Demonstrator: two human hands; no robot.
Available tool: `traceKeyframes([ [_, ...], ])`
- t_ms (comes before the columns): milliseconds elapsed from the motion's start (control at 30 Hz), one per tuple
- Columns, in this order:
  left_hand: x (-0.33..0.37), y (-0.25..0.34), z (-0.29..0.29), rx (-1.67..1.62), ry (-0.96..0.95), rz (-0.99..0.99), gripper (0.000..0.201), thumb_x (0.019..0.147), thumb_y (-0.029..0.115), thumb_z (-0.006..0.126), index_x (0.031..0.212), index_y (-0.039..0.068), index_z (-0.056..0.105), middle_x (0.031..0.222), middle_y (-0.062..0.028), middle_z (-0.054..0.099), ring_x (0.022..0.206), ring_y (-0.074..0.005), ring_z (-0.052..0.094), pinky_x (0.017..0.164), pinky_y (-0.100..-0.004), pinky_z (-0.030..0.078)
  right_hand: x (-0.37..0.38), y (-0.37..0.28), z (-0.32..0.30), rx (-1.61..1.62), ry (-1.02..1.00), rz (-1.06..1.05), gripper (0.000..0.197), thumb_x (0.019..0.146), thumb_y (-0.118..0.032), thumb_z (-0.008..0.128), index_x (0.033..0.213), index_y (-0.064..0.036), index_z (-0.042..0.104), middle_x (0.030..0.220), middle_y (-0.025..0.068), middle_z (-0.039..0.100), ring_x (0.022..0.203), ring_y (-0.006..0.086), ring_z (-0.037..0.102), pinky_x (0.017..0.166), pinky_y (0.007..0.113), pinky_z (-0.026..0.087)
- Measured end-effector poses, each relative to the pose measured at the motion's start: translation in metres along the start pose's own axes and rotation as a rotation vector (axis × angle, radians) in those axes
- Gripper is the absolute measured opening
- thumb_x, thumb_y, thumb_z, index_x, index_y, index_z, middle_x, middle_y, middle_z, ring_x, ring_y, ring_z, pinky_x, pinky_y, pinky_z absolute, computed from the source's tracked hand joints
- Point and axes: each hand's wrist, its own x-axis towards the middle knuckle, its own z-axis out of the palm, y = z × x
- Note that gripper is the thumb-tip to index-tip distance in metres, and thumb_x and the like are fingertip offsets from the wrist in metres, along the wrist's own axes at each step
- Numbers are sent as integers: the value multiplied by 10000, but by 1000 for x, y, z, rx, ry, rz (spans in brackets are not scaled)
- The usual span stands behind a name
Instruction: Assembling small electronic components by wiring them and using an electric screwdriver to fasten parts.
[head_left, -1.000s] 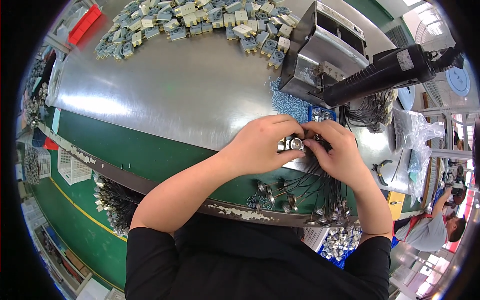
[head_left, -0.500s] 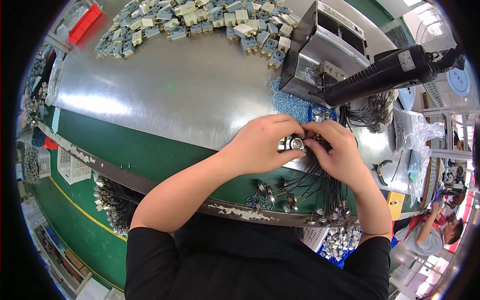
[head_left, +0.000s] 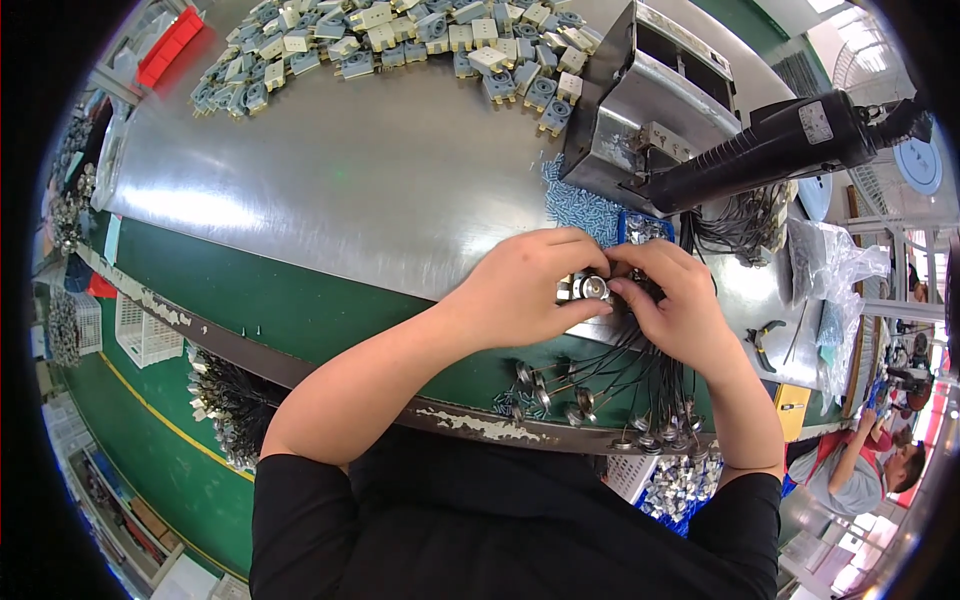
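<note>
Between the thumb and fingers of my left hand [head_left: 535, 285] is a small part with a round silver metal cup [head_left: 594, 287] facing up. My right hand [head_left: 672, 300] is closed in a pinch at the right edge of that part, and its fingertips nearly meet those of the left. What the right fingertips grip is hidden. Thin black wires [head_left: 652, 358] run from below the right hand toward the bench's near edge. Round metal heads [head_left: 583, 400] lie at their ends.
Cream-and-grey blocks [head_left: 430, 35] are heaped at the back. Loose blue-silver screws [head_left: 580, 205] lie beyond my hands, beside a blue tray [head_left: 645, 228]. A black power screwdriver [head_left: 760, 155] leans from a metal stand [head_left: 650, 100]. Pliers [head_left: 765, 345] lie right; another person [head_left: 850, 475] sits farther off.
Both hands stay almost in place around the small part, with only slight shifts of the fingers.
</note>
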Motion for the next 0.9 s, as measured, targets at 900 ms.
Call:
traceKeyframes([
  [900,-1,1,-1,-3,1,-9,325,842,182,903,1106,46,770,1122,-128,742,1039,-338,729,902,-422,594,0,-1,0,-17,-16,4,344,872,46,794,1208,-13,745,966,136,743,877,302,727,791,386,572],
])
